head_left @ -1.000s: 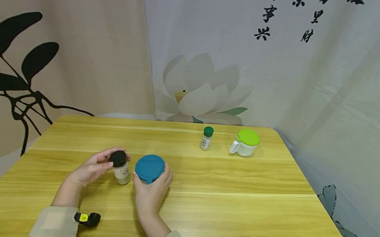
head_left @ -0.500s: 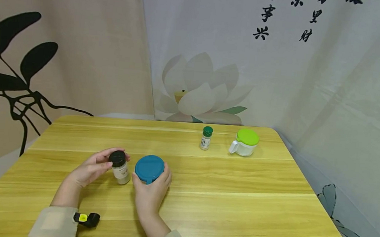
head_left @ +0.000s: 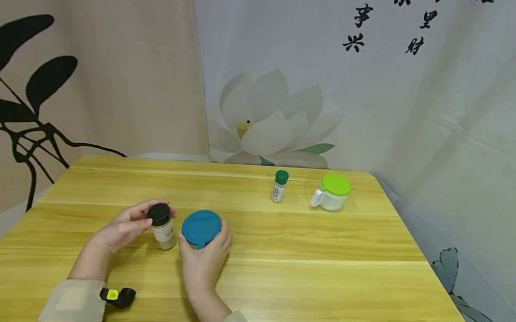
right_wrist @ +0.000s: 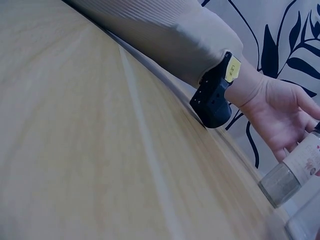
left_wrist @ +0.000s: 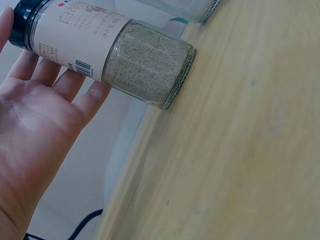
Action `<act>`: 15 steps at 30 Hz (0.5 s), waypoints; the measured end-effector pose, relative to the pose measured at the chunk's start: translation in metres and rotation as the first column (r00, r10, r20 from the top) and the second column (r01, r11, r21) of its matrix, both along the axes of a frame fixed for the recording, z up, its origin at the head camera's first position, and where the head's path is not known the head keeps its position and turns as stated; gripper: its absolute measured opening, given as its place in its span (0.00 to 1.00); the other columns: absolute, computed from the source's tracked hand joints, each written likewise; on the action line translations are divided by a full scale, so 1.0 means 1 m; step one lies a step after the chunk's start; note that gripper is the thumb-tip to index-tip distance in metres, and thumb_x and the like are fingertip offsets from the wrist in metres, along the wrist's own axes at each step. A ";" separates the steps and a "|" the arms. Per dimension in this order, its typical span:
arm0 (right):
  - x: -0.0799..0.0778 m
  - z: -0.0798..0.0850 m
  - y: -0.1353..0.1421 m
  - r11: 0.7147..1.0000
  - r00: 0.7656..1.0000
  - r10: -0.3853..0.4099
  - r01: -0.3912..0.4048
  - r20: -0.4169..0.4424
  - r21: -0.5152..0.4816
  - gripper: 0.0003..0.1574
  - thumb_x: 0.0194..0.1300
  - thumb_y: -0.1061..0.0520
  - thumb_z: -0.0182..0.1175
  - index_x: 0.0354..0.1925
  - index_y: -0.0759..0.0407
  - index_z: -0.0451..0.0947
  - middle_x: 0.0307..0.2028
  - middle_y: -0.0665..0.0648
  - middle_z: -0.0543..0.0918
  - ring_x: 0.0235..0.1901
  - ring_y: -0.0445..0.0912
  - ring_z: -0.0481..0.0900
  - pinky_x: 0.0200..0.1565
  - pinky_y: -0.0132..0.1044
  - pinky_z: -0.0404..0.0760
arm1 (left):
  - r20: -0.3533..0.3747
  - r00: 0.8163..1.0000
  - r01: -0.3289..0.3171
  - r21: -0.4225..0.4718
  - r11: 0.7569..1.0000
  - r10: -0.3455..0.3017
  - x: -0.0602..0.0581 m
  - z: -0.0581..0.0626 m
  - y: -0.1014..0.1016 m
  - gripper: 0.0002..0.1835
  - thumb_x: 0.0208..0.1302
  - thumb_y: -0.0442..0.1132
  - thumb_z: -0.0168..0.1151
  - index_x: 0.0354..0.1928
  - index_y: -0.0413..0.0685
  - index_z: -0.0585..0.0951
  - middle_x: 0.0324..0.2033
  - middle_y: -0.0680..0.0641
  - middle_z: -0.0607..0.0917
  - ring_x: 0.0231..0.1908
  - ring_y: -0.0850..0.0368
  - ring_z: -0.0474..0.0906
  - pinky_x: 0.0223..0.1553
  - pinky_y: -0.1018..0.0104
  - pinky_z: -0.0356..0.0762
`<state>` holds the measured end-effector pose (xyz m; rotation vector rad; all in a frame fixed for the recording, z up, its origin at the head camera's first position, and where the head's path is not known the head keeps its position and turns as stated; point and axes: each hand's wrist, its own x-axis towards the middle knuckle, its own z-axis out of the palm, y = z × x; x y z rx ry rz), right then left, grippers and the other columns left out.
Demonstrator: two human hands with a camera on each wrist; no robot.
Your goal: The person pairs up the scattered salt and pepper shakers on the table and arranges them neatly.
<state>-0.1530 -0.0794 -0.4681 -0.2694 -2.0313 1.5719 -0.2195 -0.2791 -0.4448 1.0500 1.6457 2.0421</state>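
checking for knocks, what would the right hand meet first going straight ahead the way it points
Past the blue-lidded jar the right hand holds, the way looks free across the table; the cloth backdrop behind would probably come first, though depth is unclear.

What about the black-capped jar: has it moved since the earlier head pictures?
No: against the untouched dark-green-capped bottle, the black-capped jar keeps its place; the whole view just drifts slightly.

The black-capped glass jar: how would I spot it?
On the wooden table, find the person's left hand. It holds the black-capped glass jar of greyish powder. The black cap sets it apart from the blue-lidded container, green-capped bottle and lime-lidded pot.
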 end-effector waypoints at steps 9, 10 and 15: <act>0.001 0.002 0.000 1.000 1.000 0.002 -0.002 0.001 0.007 0.60 0.40 0.51 0.80 0.66 0.57 0.58 0.59 0.56 0.66 0.58 0.54 0.65 0.55 0.58 0.67 | -0.001 1.000 0.004 0.001 1.000 -0.004 0.000 0.001 0.000 0.25 0.70 0.21 0.36 0.69 0.29 0.57 0.62 0.40 0.73 0.63 0.50 0.66 0.62 0.65 0.61; 0.001 0.002 0.000 1.000 1.000 0.002 -0.002 0.002 0.006 0.60 0.40 0.51 0.80 0.66 0.57 0.58 0.59 0.56 0.66 0.58 0.54 0.65 0.55 0.58 0.67 | -0.001 1.000 0.005 0.002 1.000 -0.005 0.000 0.001 0.000 0.25 0.70 0.22 0.36 0.69 0.29 0.57 0.62 0.40 0.73 0.63 0.50 0.66 0.62 0.65 0.61; 0.001 0.002 0.000 1.000 1.000 0.010 -0.010 0.009 -0.003 0.60 0.40 0.51 0.80 0.66 0.55 0.58 0.60 0.56 0.65 0.59 0.54 0.65 0.55 0.58 0.66 | 0.000 1.000 0.009 0.001 1.000 -0.009 0.000 0.001 -0.001 0.26 0.70 0.21 0.36 0.69 0.30 0.57 0.62 0.40 0.72 0.63 0.50 0.66 0.63 0.65 0.60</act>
